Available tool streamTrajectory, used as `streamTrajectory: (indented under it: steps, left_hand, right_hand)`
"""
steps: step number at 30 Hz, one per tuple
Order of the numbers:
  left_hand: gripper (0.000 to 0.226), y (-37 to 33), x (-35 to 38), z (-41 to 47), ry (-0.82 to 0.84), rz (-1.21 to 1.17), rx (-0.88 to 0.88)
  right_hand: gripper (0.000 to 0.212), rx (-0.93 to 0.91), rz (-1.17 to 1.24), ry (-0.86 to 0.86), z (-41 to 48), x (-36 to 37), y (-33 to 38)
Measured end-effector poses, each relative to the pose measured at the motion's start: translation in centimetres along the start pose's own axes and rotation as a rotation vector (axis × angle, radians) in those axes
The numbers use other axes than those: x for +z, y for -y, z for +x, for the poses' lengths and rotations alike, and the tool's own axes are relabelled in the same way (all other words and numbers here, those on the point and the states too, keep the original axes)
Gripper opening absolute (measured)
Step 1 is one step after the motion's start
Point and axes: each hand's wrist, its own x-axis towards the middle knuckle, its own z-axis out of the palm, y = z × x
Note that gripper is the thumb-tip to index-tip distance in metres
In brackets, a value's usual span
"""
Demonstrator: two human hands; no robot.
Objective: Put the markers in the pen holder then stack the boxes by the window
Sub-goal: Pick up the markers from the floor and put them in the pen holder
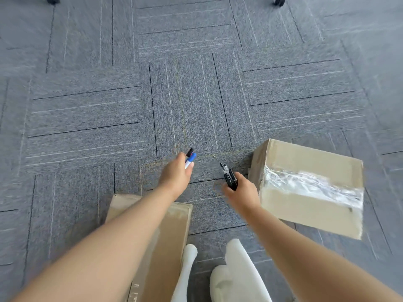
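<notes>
A grey carpet floor (87,110) filled the view, laid in square tiles whose thin dark and pale stripes ran crosswise from tile to tile. The larger box (309,205) sat on it to the right, plain brown cardboard with a wrinkled band of clear tape shining across its top, turned at an angle so that one corner pointed away from the person. A second box (174,232) of the same matt cardboard lay low on the left, half hidden under the left forearm. Between the two boxes stood two feet (237,277) in white socks. Two dark caster wheels (280,0) showed at the far edge of the floor.

Both bare arms reached forward above the carpet. The left hand (176,175) had its fingers curled round two markers held together: a blue-capped marker (192,158) with a white barrel, and behind it a dark marker (189,151) with a touch of red. Both stuck out past the fingers, long axis pointing away and slightly right. The right hand (242,194) gripped the black markers (230,179) — glossy and blurred, so their number could not be told — with their ends pointing away and leaning left. All the markers were held in the air above the floor between the boxes.
</notes>
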Motion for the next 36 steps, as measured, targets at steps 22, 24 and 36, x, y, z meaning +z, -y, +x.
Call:
streamTrajectory:
  steps: [22, 24, 36]
  left_hand:
    - [0.035, -35.3, -26.1, -21.3, -0.059, -0.303, 0.266]
    - [0.038, -37.1, -27.0, -23.6, -0.024, -0.283, 0.339]
    - [0.038, -40.5, -26.6, -43.8, 0.336, -0.157, 0.797]
  right_hand:
    - [0.033, 0.145, 0.476, -0.403, -26.6, -38.9, 12.8]
    - [0.039, 0.173, 0.498, -0.471, -29.7, -40.3, 12.7]
    - [0.029, 0.338, 0.789, -0.814, -53.8, -39.0, 8.9]
